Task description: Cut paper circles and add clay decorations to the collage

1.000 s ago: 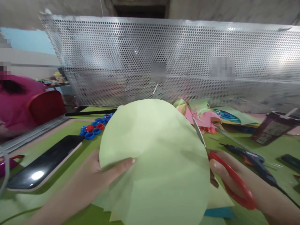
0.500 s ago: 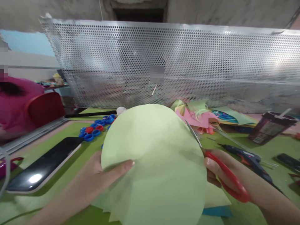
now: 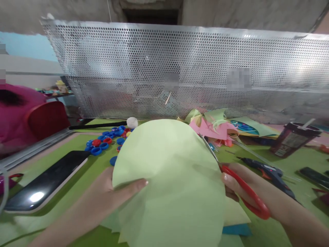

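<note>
Grip of the left hand (image 3: 117,192) is clasped on the left edge of a rounded pale green paper (image 3: 169,168), thumb laid on top, fingers hidden beneath. Red-handled scissors (image 3: 261,210) are grasped in the right hand (image 3: 245,173), blades set along the paper's right edge. Paper is held at centre, over the green surface (image 3: 74,183); a yellow sheet (image 3: 238,213) is glimpsed beneath, near right. Left: phone (image 3: 48,178) laid near, blue and red caps (image 3: 96,143) clustered farther off. Right: glue gun (image 3: 271,173) placed beyond the wrist, cup (image 3: 293,142) and pink scraps (image 3: 210,129) farther still.
</note>
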The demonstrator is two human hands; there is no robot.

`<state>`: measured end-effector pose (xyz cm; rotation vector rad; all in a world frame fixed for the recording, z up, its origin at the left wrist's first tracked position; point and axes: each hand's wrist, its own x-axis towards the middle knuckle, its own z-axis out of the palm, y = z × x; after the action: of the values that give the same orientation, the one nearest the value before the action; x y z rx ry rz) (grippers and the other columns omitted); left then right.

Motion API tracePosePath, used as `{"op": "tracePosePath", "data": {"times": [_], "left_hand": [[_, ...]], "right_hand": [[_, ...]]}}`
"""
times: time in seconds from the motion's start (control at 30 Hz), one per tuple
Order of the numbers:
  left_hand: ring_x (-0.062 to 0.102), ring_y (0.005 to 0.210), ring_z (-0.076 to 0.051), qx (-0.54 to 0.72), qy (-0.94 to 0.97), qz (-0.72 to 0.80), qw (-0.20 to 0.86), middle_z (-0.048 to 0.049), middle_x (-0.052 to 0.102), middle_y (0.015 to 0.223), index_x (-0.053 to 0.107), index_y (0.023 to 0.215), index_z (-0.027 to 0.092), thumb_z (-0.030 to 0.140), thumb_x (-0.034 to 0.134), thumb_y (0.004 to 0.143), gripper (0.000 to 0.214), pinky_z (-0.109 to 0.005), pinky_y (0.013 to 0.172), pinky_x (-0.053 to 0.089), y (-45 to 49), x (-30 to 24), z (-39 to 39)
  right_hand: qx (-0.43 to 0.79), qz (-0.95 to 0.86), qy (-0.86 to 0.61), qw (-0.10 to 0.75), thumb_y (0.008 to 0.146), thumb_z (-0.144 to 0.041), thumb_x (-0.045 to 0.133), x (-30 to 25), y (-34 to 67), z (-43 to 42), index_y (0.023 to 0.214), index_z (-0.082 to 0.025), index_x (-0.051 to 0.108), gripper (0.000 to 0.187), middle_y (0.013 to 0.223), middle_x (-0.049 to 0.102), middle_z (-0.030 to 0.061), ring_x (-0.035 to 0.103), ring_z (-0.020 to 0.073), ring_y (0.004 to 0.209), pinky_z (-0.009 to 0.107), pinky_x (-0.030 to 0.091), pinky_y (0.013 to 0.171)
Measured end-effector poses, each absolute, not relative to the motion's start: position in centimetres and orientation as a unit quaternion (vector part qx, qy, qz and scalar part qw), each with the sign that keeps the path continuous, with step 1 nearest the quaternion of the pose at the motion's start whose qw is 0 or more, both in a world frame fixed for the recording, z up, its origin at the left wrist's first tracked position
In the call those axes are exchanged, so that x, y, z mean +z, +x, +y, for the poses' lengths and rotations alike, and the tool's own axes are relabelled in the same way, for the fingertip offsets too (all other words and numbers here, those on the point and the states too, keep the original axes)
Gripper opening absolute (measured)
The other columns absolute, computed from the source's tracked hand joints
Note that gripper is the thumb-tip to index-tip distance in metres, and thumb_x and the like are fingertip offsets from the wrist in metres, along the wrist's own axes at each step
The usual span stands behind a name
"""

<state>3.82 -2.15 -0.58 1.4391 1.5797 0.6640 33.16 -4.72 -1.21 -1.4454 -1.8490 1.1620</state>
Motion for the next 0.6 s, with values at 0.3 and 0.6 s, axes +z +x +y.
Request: {"op": "tracePosePath", "data": {"times": [0.3,0.6], "left_hand": [[0.063,0.102,-0.027,0.259,0.582,0.636,0.435,-0.0006,0.071,0.105,0.060,0.101,0.025,0.053,0.067,0.059,0.051,-0.036,0.082,0.052,4.1,-0.2,-2.2],[0.069,0.087,-0.026,0.276,0.580,0.642,0.418,-0.0009,0.074,0.093,0.061,0.096,0.023,0.046,0.069,0.058,0.045,-0.033,0.070,0.056,4.7,0.3,-2.8]], "right_hand": [[0.444,-0.691,-0.514,0.247,0.080,-0.069,0.038,-0.6,33.2,-4.6,0.066,-0.021,0.036,0.050,0.056,0.029,-0.0061,0.024,0.0084,0.048,0.022,0.020,0.043],[0.406,-0.731,-0.499,0.229,0.080,-0.064,0.045,0.1,33.3,-4.8,0.070,-0.020,0.042,0.045,0.065,0.035,-0.0031,0.031,0.0106,0.056,0.022,0.029,0.050]]}}
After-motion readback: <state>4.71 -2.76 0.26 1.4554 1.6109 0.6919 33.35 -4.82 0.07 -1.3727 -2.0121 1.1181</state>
